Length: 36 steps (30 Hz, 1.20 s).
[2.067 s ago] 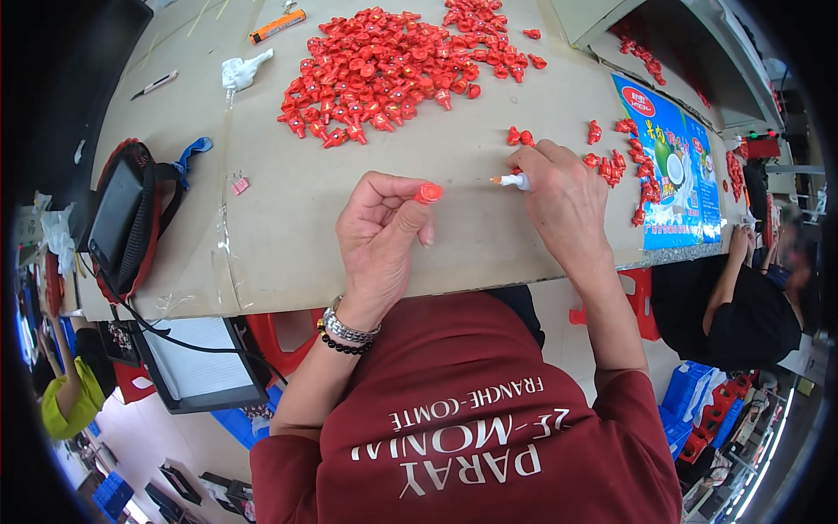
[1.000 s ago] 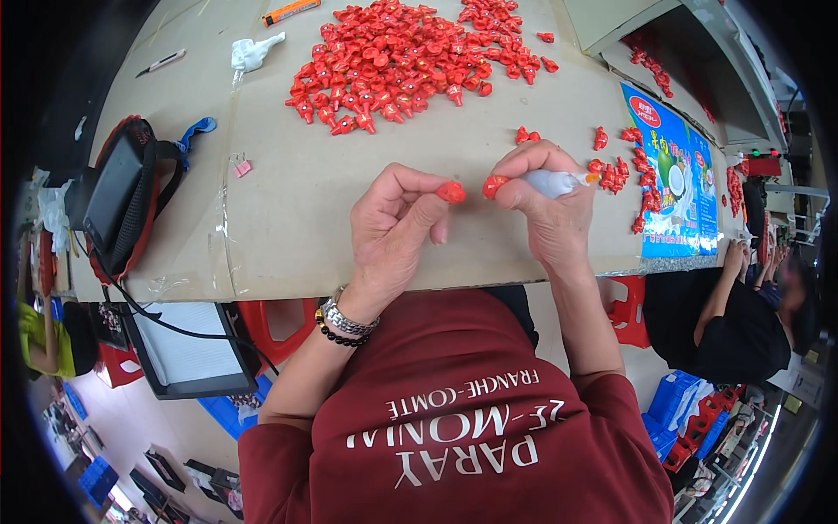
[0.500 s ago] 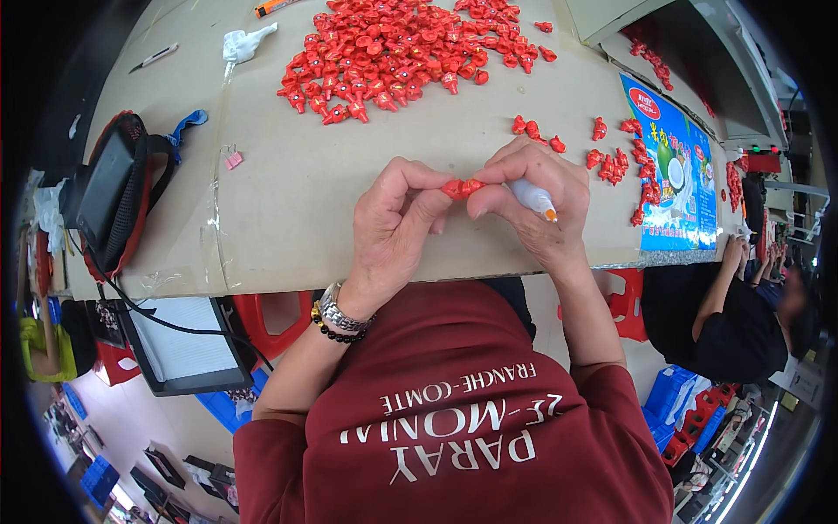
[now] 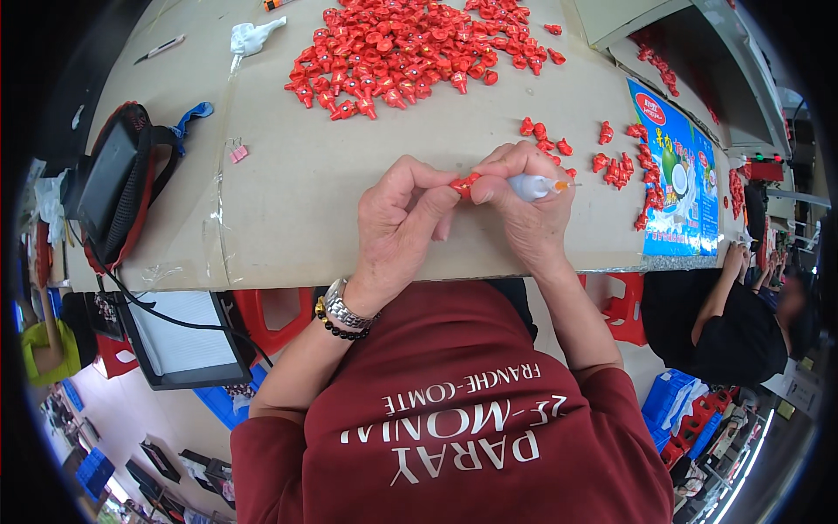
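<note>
Between the fingertips of both hands is a small red plastic part (image 4: 464, 185), held over the near side of the table. My left hand (image 4: 394, 225) pinches its left end with thumb and forefinger. The thumb and forefinger of my right hand (image 4: 534, 223) close on its right end. That same hand also keeps a small white squeeze bottle (image 4: 527, 186) with an orange needle tip tucked in the palm, the tip pointing right. Fingers cover much of the red part. Beyond the hands lies a large heap of similar red parts (image 4: 384, 57).
Several loose red parts (image 4: 615, 168) lie to the right, some along a blue printed sheet (image 4: 676, 175). At left are a black device in a red-edged case (image 4: 122, 188), a pink clip (image 4: 238, 153), a craft knife (image 4: 161, 49) and a white crumpled wrap (image 4: 255, 37). Another person sits at far right.
The bottle has turned in my right hand, its tip swinging from down-right to nearly level right. The red part has tilted between my fingers, and the view has shifted slightly.
</note>
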### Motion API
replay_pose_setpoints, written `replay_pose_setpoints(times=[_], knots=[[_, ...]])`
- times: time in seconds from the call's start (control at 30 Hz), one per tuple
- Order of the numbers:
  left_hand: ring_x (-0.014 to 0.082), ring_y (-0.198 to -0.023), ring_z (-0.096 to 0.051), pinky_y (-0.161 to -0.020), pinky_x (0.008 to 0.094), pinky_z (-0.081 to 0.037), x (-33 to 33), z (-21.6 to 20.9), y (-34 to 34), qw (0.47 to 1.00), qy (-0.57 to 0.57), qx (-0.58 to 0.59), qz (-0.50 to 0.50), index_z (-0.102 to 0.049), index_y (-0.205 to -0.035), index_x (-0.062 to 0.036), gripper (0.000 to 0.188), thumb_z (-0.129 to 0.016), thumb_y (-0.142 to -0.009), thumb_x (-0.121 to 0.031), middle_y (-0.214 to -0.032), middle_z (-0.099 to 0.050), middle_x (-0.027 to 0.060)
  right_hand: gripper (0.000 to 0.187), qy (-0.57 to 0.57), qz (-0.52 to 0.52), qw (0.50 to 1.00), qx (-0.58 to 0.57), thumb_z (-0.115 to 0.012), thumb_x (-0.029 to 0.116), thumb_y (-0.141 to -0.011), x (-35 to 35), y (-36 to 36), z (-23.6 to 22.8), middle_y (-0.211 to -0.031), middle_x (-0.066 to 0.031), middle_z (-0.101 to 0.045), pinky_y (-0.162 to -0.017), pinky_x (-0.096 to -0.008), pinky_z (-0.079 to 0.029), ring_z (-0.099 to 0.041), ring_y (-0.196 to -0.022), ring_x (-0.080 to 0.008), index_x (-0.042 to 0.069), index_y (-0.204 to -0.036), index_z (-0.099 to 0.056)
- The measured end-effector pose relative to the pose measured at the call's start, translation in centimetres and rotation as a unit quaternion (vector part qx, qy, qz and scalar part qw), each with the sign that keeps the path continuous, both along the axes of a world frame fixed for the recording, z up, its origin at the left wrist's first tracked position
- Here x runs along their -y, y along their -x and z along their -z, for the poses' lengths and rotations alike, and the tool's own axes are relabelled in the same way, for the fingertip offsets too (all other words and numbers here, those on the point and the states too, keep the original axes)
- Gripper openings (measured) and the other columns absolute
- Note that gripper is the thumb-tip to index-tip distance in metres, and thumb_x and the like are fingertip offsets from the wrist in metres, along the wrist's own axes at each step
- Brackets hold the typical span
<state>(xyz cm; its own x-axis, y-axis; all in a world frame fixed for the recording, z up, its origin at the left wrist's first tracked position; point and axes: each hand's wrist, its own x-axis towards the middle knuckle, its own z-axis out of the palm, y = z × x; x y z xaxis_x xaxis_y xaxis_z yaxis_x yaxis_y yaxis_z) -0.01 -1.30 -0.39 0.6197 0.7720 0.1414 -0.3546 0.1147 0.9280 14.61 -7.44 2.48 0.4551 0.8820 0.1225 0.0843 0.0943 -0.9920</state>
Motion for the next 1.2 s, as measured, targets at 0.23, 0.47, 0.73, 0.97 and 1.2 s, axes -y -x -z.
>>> replay_pose_setpoints(times=[0.23,0.47,0.73,0.97,1.2], knots=[[0.0087,-0.054,-0.050,-0.047,0.0209,-0.039,-0.6,-0.2,-0.4,0.994,0.098,0.037,0.006,-0.053,-0.094,-0.0009,0.014,-0.055,-0.096,-0.014,-0.080,-0.060,0.0055,0.012,0.023,-0.044,0.994,0.095,-0.071,-0.003,-0.073,-0.8,-1.2,-1.0,-0.076,-0.0044,-0.066,-0.065,-0.0236,-0.048,-0.063,-0.071,-0.0109,0.002,-0.083,-0.070],[0.0040,-0.053,-0.048,-0.047,0.0185,-0.038,-0.4,-0.4,-0.2,0.994,0.099,0.027,-0.037,-0.055,-0.094,-0.0042,0.007,-0.052,-0.096,-0.011,-0.066,-0.054,-0.0002,0.013,-0.028,-0.086,0.973,0.211,-0.072,0.000,-0.071,-1.7,-1.7,-1.1,-0.075,-0.0070,-0.066,-0.061,-0.0281,-0.046,-0.060,-0.068,-0.0157,0.003,-0.084,-0.070],[0.0030,-0.055,-0.048,-0.049,0.0198,-0.038,-0.3,-0.4,-0.5,0.998,0.054,0.004,0.018,-0.053,-0.089,-0.0023,0.010,-0.050,-0.096,-0.008,-0.067,-0.051,-0.0015,0.014,-0.045,-0.017,0.974,0.221,-0.074,-0.002,-0.071,-0.2,-0.9,0.1,-0.075,-0.0089,-0.061,-0.063,-0.0274,-0.044,-0.056,-0.069,-0.0174,-0.001,-0.082,-0.066],[0.0034,-0.053,-0.047,-0.047,0.0212,-0.038,-0.1,-0.6,0.1,1.000,-0.003,-0.009,-0.002,-0.050,-0.085,-0.0023,0.011,-0.049,-0.095,-0.007,-0.067,-0.051,-0.0007,0.013,-0.053,0.010,0.979,0.197,-0.074,0.004,-0.077,0.5,0.2,1.2,-0.079,-0.0080,-0.061,-0.067,-0.0266,-0.045,-0.055,-0.074,-0.0155,-0.001,-0.084,-0.065],[0.0037,-0.051,-0.046,-0.046,0.0219,-0.038,0.1,-0.2,-0.6,1.000,-0.016,-0.015,-0.017,-0.050,-0.083,-0.0024,0.012,-0.049,-0.095,-0.006,-0.065,-0.051,-0.0005,0.012,-0.059,0.022,0.979,0.192,-0.073,0.004,-0.078,0.7,0.1,1.5,-0.080,-0.0084,-0.061,-0.068,-0.0263,-0.044,-0.055,-0.075,-0.0152,-0.002,-0.086,-0.066]])
